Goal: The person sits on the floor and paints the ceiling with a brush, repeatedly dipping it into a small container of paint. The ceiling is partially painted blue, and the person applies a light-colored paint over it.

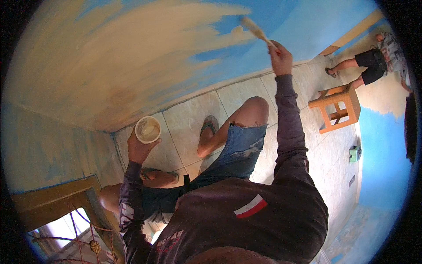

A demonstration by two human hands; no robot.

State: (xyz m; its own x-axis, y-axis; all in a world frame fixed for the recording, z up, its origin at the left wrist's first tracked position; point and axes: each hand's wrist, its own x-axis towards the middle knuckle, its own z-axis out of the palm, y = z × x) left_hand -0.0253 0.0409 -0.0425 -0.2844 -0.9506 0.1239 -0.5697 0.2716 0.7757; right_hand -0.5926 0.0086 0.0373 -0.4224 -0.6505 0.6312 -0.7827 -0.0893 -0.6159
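My right hand [280,58] is closed round the handle of a paintbrush [257,31], the arm stretched far out. The brush head is slightly blurred and lies over the wall [145,48], where beige paint gives way to blue. A pale blob of paint shows just beside the bristles. Low on the left, my left hand [140,149] grips a white paint cup [148,130] from its side. A little cream-coloured paint coats the inside of the cup. Whether the bristles touch the wall I cannot tell.
An orange plastic stool [336,110] stands on the tiled floor [184,114] to the right. Behind it is another person in black shorts [371,66]. A small green box [354,154] sits by the blue wall. A window with a metal grille [72,229] is at lower left.
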